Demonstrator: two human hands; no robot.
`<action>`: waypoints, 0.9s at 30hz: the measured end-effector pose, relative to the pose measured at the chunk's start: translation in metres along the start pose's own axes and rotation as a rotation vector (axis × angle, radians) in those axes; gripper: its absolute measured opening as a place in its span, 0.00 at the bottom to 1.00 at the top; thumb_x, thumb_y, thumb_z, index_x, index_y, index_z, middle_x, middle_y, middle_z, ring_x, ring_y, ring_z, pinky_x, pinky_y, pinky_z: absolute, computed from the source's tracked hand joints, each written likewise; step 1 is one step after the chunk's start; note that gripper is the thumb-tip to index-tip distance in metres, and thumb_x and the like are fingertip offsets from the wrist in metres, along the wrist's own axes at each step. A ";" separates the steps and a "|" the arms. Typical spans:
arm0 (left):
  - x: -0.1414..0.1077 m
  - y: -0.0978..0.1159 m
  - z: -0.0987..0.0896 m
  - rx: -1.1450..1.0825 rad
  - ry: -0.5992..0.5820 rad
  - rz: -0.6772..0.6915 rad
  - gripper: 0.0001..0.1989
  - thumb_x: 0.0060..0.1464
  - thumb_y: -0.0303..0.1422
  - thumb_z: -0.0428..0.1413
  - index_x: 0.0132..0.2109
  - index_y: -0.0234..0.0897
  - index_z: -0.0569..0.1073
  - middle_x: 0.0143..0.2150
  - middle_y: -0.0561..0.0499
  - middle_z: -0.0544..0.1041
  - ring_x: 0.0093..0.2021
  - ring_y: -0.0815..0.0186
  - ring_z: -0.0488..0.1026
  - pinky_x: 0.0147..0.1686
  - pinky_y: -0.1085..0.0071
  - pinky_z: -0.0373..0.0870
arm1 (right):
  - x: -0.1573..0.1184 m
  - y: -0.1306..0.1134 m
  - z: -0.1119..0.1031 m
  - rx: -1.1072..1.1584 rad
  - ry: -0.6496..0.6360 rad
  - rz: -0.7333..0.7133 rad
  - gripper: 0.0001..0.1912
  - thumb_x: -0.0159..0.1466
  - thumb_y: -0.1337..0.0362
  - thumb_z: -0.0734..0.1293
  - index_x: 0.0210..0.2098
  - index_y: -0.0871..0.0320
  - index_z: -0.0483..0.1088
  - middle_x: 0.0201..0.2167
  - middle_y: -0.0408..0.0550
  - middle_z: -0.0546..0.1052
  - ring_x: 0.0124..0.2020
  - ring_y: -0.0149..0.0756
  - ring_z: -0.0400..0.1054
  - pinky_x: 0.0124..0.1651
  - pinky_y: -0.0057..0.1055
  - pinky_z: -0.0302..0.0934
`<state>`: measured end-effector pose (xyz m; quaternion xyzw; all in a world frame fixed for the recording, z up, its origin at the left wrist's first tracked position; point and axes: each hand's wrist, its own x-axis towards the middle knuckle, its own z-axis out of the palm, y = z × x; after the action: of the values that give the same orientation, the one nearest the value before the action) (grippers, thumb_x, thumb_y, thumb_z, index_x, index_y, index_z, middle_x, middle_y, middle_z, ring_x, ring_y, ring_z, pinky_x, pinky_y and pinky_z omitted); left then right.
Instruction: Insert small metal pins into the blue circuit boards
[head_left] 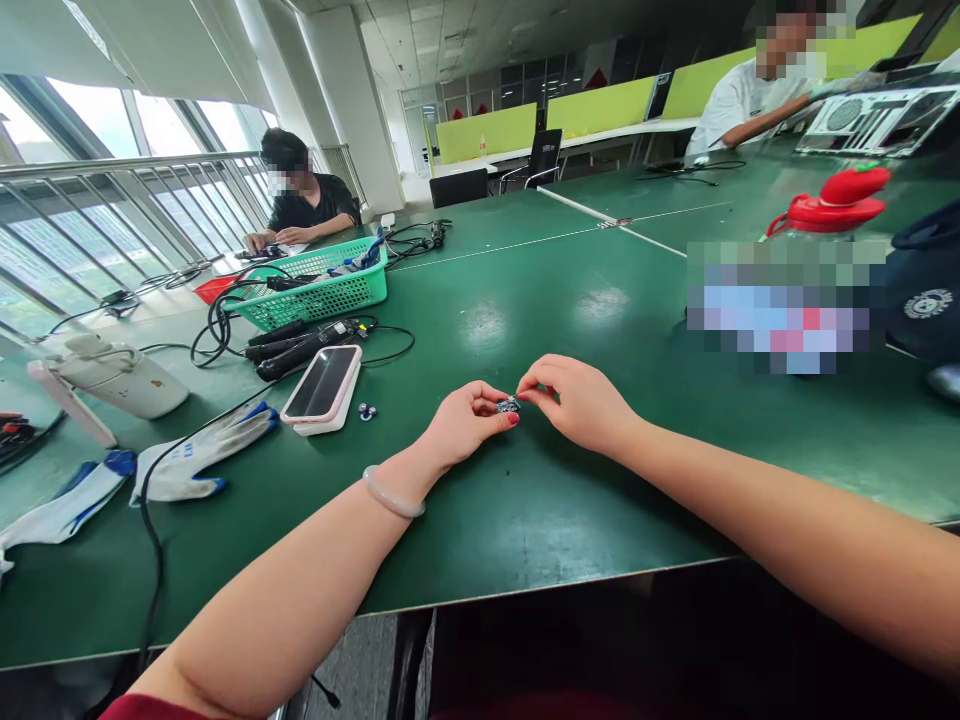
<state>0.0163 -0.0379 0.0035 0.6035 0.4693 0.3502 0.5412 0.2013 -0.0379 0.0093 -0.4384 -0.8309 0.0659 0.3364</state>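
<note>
Green tabletop (pixel 540 530) — small part (pixel 508 405) in left hand (pixel 466 422), right hand (pixel 581 402) beside.

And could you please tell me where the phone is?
In the head view, the phone is on the left of the table, between a glove and the left hand, with the basket beyond it.

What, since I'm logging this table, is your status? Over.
Left hand: holding small part. Right hand: close beside it, grip unclear. Phone: off to the left, clear of both hands.
</note>
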 end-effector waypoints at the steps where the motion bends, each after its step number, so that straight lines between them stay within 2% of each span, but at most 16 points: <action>1: 0.000 0.000 0.000 -0.002 -0.002 -0.001 0.15 0.37 0.30 0.66 0.34 0.33 0.69 0.28 0.54 0.74 0.28 0.73 0.69 0.33 0.71 0.65 | -0.001 -0.002 0.001 -0.004 -0.013 -0.015 0.07 0.62 0.68 0.62 0.30 0.56 0.71 0.32 0.46 0.75 0.35 0.35 0.68 0.39 0.32 0.61; 8: -0.001 0.002 0.000 0.017 -0.016 0.001 0.15 0.38 0.29 0.65 0.33 0.33 0.69 0.26 0.55 0.72 0.27 0.73 0.69 0.33 0.72 0.64 | -0.002 -0.003 0.007 -0.006 -0.075 -0.105 0.08 0.63 0.67 0.61 0.33 0.58 0.72 0.34 0.48 0.75 0.37 0.36 0.68 0.42 0.33 0.62; 15: 0.001 -0.001 -0.002 -0.069 0.000 0.016 0.15 0.40 0.30 0.64 0.36 0.32 0.70 0.30 0.52 0.76 0.29 0.73 0.69 0.33 0.73 0.64 | -0.002 0.000 0.002 0.016 -0.027 -0.079 0.07 0.63 0.66 0.62 0.36 0.57 0.72 0.35 0.48 0.75 0.36 0.34 0.68 0.40 0.31 0.61; 22: 0.001 -0.001 -0.004 -0.167 -0.009 -0.013 0.17 0.43 0.32 0.64 0.42 0.31 0.74 0.33 0.49 0.79 0.32 0.71 0.72 0.41 0.69 0.67 | -0.003 0.003 0.007 -0.038 -0.062 -0.034 0.09 0.62 0.58 0.65 0.36 0.57 0.72 0.35 0.46 0.75 0.33 0.34 0.68 0.37 0.31 0.60; 27: 0.001 -0.003 -0.005 -0.254 -0.122 -0.024 0.17 0.48 0.31 0.61 0.46 0.33 0.75 0.41 0.47 0.79 0.38 0.70 0.74 0.49 0.66 0.67 | -0.004 -0.001 0.012 -0.083 -0.068 -0.073 0.09 0.61 0.58 0.66 0.34 0.58 0.72 0.34 0.47 0.75 0.36 0.36 0.69 0.41 0.32 0.61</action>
<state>0.0118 -0.0351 0.0017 0.5447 0.3946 0.3630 0.6448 0.1946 -0.0388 -0.0018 -0.4187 -0.8594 0.0337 0.2916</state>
